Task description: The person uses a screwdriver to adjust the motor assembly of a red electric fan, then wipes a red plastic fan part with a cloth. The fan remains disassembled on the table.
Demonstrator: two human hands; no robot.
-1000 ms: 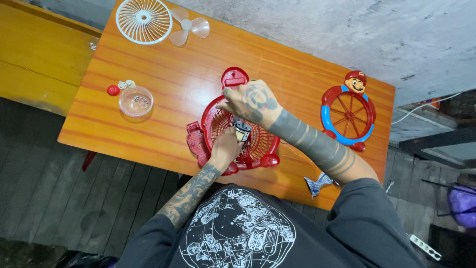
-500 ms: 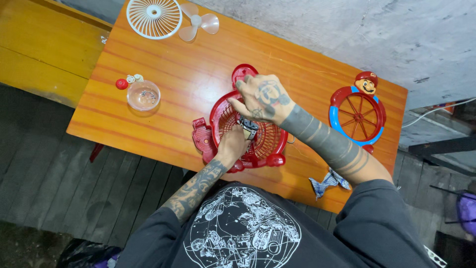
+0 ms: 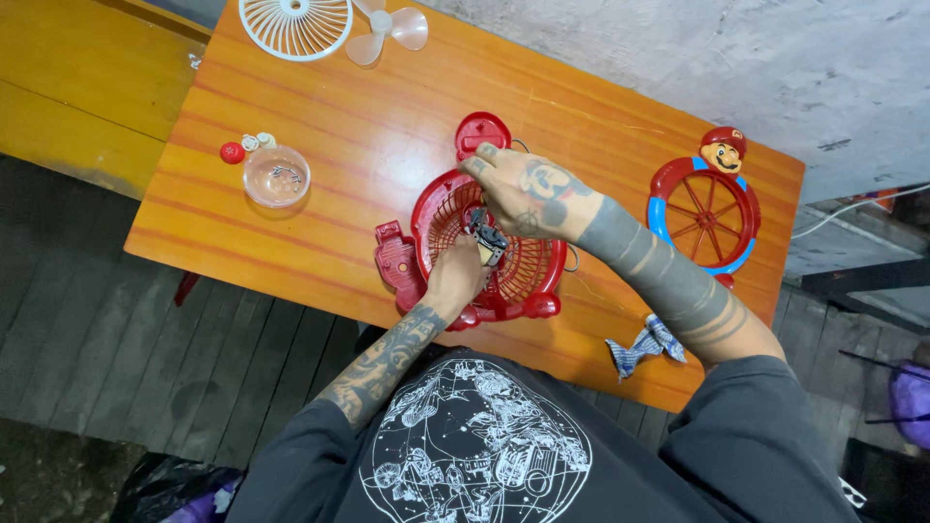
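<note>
Red fan grille (image 3: 523,276) cradles the small motor (image 3: 487,237), pinched in both hands' grip.

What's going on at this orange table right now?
A person leans over the orange wooden table, both hands inside a red plastic fan cage. The left hand and the right hand meet on a small dark motor part at the cage's centre. A white round fan grille, a clear fan blade and a small clear bowl lie off to the side.

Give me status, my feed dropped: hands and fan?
Both hands inside the red fan housing. Left hand and right hand grip the small motor at centre. Nothing in the way.
</note>
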